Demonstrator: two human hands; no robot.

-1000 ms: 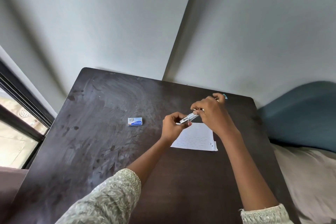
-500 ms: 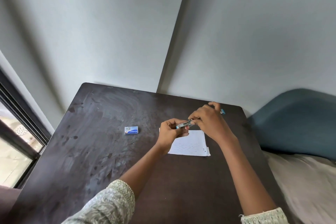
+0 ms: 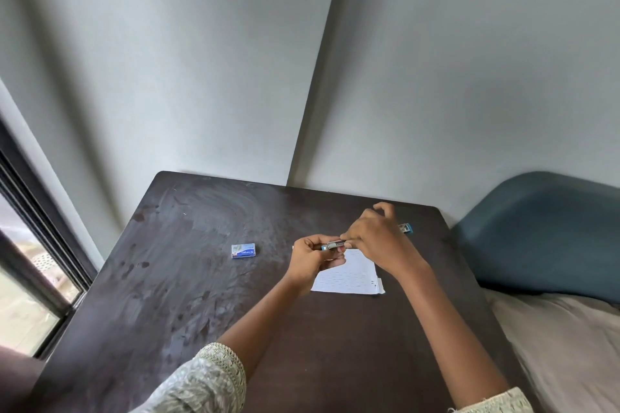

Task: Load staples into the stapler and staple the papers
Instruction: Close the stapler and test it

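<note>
A small metal stapler (image 3: 333, 245) with blue ends is held level above the dark table (image 3: 167, 278). My left hand (image 3: 310, 260) grips its left end from below. My right hand (image 3: 377, 243) pinches its right end from above, fingers partly spread. Part of the stapler's blue end (image 3: 406, 228) shows past my right hand. The white papers (image 3: 349, 277) with printed lines lie flat on the table, just below and behind my hands. A small blue staple box (image 3: 244, 250) lies to the left of my left hand, apart from it.
The table stands in a corner against grey walls. A dark-framed window (image 3: 37, 261) is at the left. A blue cushion (image 3: 543, 231) and a beige bed surface (image 3: 567, 345) lie along the table's right side.
The stapler has gone from tilted to level between my hands. The camera has tipped upward, so table and hands sit lower in view.
</note>
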